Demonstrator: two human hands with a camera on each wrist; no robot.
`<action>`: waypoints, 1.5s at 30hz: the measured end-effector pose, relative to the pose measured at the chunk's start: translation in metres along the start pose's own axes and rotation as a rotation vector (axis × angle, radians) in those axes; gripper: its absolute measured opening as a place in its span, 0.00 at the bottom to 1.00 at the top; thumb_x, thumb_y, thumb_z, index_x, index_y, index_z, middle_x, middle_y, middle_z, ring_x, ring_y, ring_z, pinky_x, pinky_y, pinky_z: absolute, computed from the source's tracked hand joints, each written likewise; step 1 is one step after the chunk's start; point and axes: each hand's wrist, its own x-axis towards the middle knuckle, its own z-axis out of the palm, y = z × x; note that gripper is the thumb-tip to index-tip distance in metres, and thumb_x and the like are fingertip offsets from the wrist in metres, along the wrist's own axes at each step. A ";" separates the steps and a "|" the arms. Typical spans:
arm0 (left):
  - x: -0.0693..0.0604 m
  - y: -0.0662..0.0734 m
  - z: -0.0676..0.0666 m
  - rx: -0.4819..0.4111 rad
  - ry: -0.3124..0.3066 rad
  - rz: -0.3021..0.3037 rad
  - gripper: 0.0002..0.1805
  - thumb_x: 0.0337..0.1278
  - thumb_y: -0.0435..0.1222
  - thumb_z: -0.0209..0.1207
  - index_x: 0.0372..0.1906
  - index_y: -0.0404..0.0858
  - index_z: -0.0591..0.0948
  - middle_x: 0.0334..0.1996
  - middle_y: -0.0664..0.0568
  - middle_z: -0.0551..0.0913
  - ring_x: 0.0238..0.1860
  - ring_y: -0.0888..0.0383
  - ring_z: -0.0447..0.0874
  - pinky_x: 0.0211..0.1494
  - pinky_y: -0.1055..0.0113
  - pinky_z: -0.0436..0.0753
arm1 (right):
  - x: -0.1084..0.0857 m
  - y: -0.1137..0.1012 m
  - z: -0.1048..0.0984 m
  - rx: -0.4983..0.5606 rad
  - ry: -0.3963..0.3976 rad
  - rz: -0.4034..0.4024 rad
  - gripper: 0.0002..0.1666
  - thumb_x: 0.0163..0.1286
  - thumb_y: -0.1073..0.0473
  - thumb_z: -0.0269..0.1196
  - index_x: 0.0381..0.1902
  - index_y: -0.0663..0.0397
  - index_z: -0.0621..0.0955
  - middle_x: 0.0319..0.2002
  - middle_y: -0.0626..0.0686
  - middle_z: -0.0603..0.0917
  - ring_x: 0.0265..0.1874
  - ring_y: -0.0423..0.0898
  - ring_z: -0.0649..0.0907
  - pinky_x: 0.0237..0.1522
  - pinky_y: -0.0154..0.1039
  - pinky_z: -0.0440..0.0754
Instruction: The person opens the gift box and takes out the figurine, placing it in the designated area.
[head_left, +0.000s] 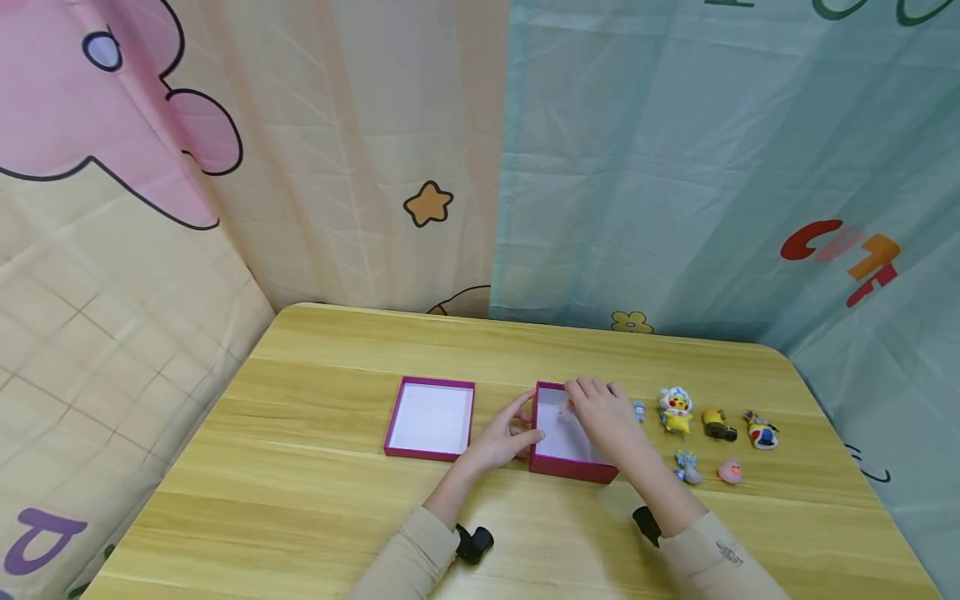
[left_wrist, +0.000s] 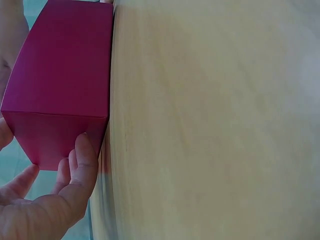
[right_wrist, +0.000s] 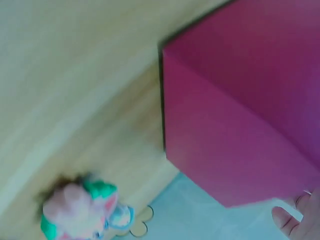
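Note:
A magenta open-topped box [head_left: 573, 469] with a white inside stands on the table. My left hand [head_left: 498, 437] holds its left wall, thumb at the rim; in the left wrist view its fingers [left_wrist: 86, 155] press the outer side. My right hand [head_left: 603, 417] reaches over the right rim into the box. At its fingertips is a small pale thing with orange-red spots [head_left: 566, 408], mostly hidden by the fingers. The right wrist view shows the box's outer walls [right_wrist: 230, 145] and a blurred pink-and-white toy with green parts [right_wrist: 75, 212] beside it.
The shallow magenta lid [head_left: 429, 418] lies white side up left of the box. Right of it stand several toys: a yellow figure with a white hat [head_left: 676, 410], a yellow-and-black one [head_left: 718, 424], a blue-and-white one [head_left: 762, 432], a grey-blue one [head_left: 687, 467] and a pink duck [head_left: 730, 472].

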 end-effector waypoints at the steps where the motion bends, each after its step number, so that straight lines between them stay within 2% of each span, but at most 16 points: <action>1: 0.000 0.000 0.000 0.000 0.001 -0.002 0.35 0.58 0.38 0.58 0.69 0.51 0.58 0.48 0.45 0.68 0.36 0.54 0.75 0.38 0.61 0.82 | -0.001 0.001 -0.003 0.003 -0.008 0.004 0.20 0.58 0.58 0.66 0.47 0.55 0.74 0.40 0.53 0.77 0.40 0.50 0.77 0.45 0.48 0.75; 6: 0.000 0.001 0.000 0.002 0.004 -0.009 0.35 0.58 0.38 0.58 0.69 0.52 0.58 0.49 0.45 0.68 0.36 0.54 0.75 0.39 0.61 0.82 | -0.009 0.008 -0.014 0.012 -0.022 0.016 0.21 0.57 0.59 0.66 0.46 0.55 0.73 0.40 0.53 0.77 0.42 0.51 0.76 0.47 0.50 0.75; 13: 0.001 -0.001 0.001 0.007 -0.003 0.003 0.35 0.57 0.38 0.58 0.69 0.51 0.58 0.50 0.44 0.68 0.37 0.56 0.74 0.38 0.61 0.82 | -0.024 0.022 -0.030 0.012 0.002 0.023 0.20 0.58 0.59 0.65 0.46 0.56 0.72 0.40 0.53 0.76 0.42 0.51 0.76 0.46 0.50 0.74; 18: 0.001 -0.001 0.000 0.013 -0.007 0.007 0.36 0.58 0.38 0.58 0.69 0.51 0.57 0.50 0.44 0.68 0.37 0.56 0.74 0.38 0.62 0.82 | -0.035 0.034 -0.041 0.009 0.048 0.036 0.19 0.58 0.59 0.65 0.45 0.57 0.73 0.38 0.54 0.76 0.39 0.52 0.77 0.43 0.51 0.74; 21: 0.001 -0.001 0.000 0.011 -0.005 0.001 0.36 0.58 0.39 0.58 0.69 0.52 0.57 0.51 0.45 0.68 0.37 0.56 0.74 0.39 0.62 0.82 | -0.041 0.041 -0.047 0.002 0.040 0.044 0.19 0.58 0.59 0.65 0.46 0.59 0.73 0.39 0.55 0.76 0.40 0.53 0.77 0.44 0.52 0.74; 26: 0.000 -0.001 0.000 0.016 -0.004 0.008 0.36 0.58 0.38 0.58 0.69 0.51 0.57 0.51 0.45 0.68 0.37 0.56 0.74 0.39 0.60 0.82 | -0.053 0.053 -0.050 -0.007 0.013 0.069 0.21 0.58 0.60 0.65 0.47 0.60 0.72 0.40 0.56 0.76 0.42 0.55 0.76 0.45 0.54 0.73; 34: 0.000 -0.001 0.000 0.011 -0.012 0.017 0.36 0.57 0.38 0.58 0.69 0.51 0.57 0.51 0.44 0.67 0.36 0.56 0.73 0.38 0.60 0.82 | -0.073 0.072 -0.052 -0.027 0.066 0.092 0.21 0.56 0.60 0.64 0.46 0.60 0.71 0.38 0.55 0.74 0.38 0.54 0.75 0.37 0.52 0.71; 38: 0.000 -0.001 0.000 0.009 -0.010 0.008 0.36 0.58 0.38 0.58 0.69 0.51 0.57 0.51 0.45 0.67 0.38 0.56 0.73 0.39 0.62 0.82 | -0.082 0.083 -0.056 -0.013 0.022 0.146 0.20 0.58 0.60 0.63 0.46 0.60 0.71 0.38 0.56 0.74 0.39 0.55 0.75 0.35 0.52 0.70; 41: 0.001 -0.002 0.000 0.009 -0.009 0.004 0.35 0.58 0.39 0.58 0.69 0.52 0.57 0.51 0.46 0.67 0.38 0.56 0.74 0.39 0.62 0.82 | -0.089 0.091 -0.059 0.007 -0.023 0.179 0.34 0.44 0.65 0.73 0.48 0.63 0.69 0.41 0.59 0.74 0.42 0.59 0.73 0.36 0.54 0.69; 45: 0.002 -0.002 0.000 0.004 -0.011 0.008 0.35 0.58 0.38 0.58 0.69 0.52 0.57 0.51 0.45 0.67 0.38 0.56 0.74 0.39 0.62 0.82 | -0.101 0.102 -0.059 0.013 0.011 0.202 0.36 0.41 0.67 0.73 0.48 0.64 0.69 0.43 0.61 0.74 0.43 0.61 0.73 0.36 0.56 0.68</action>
